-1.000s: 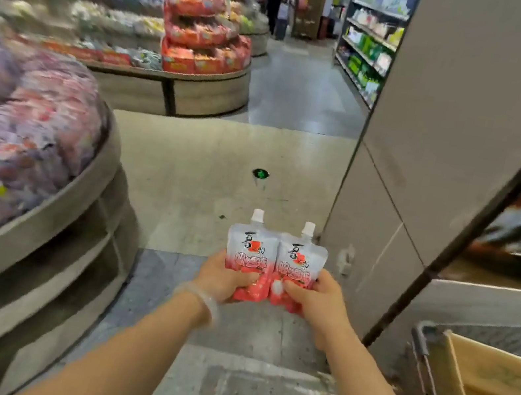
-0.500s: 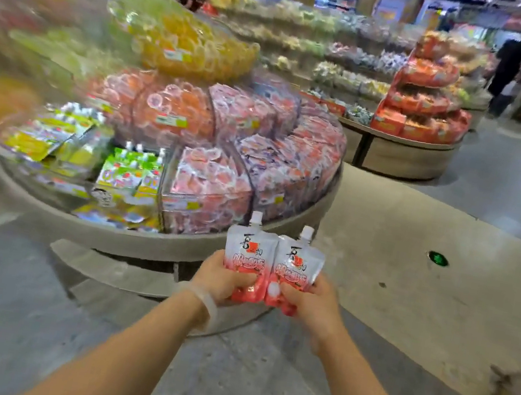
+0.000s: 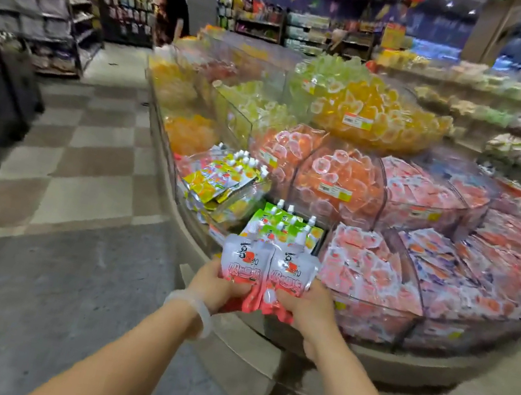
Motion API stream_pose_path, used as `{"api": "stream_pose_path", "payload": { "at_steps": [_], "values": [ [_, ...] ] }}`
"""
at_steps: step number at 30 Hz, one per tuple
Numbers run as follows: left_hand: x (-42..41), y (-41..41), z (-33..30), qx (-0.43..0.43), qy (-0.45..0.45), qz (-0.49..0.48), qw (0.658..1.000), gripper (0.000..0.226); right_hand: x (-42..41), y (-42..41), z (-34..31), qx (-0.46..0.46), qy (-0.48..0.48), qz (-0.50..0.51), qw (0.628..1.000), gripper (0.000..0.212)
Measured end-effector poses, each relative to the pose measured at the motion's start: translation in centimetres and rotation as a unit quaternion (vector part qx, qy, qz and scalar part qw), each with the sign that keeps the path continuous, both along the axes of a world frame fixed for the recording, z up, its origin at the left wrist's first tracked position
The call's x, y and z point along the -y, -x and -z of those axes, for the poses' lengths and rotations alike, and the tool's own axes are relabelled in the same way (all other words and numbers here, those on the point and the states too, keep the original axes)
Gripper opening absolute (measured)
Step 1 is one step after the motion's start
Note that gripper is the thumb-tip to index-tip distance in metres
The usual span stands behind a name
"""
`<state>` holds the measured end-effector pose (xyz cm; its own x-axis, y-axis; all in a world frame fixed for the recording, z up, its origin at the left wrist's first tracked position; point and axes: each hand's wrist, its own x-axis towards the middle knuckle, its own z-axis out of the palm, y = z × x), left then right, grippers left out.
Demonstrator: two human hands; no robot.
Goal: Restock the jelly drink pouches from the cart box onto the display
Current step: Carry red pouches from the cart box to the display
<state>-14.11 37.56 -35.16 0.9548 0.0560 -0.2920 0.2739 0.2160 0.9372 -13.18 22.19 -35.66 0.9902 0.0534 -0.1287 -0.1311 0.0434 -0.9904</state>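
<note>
Pouches held side by side in front of the round display.

Left hand (image 3: 217, 285) grips the lower part of the left pouch (image 3: 242, 263), fingers curled round it; right hand (image 3: 304, 306) grips the right pouch (image 3: 290, 274) the same way. Both pouches stand upright, edges touching, red at the base and white above. They sit just before the display rim (image 3: 397, 359), directly below a compartment of green pouches (image 3: 285, 227). Yellow pouches (image 3: 220, 178) lie in the compartment to the left. A pale bracelet (image 3: 195, 304) circles the left wrist.
</note>
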Motion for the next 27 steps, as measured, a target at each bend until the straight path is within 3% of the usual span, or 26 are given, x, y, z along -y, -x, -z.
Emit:
{"api": "stream_pose_path", "payload": {
  "at_steps": [7,12,20,26,27],
  "values": [
    [-11.4,-5.2,0.0,-0.017,-0.007,-0.120,0.993,0.029,-12.3,-9.2,1.1,-0.008,0.024,-0.102,0.994,0.017],
    [-21.2,-10.4,1.0,-0.029,-0.032,-0.138,0.989,0.031,-22.5,-15.3,2.6,-0.003,0.042,-0.142,0.989,0.018],
    [-36.2,-21.4,0.4,-0.037,-0.049,-0.099,0.993,0.024,-36.4,-23.9,2.4,-0.023,-0.016,-0.114,0.993,0.024],
    [-39.6,-30.8,0.5,-0.023,-0.027,-0.049,0.998,0.025,-39.9,-31.7,1.8,0.015,0.000,-0.046,0.999,0.012],
    [-39.9,-32.5,0.5,-0.016,-0.025,-0.044,0.999,0.025,-40.1,-33.2,1.8,0.027,0.013,-0.028,0.999,0.018]
  ]
}}
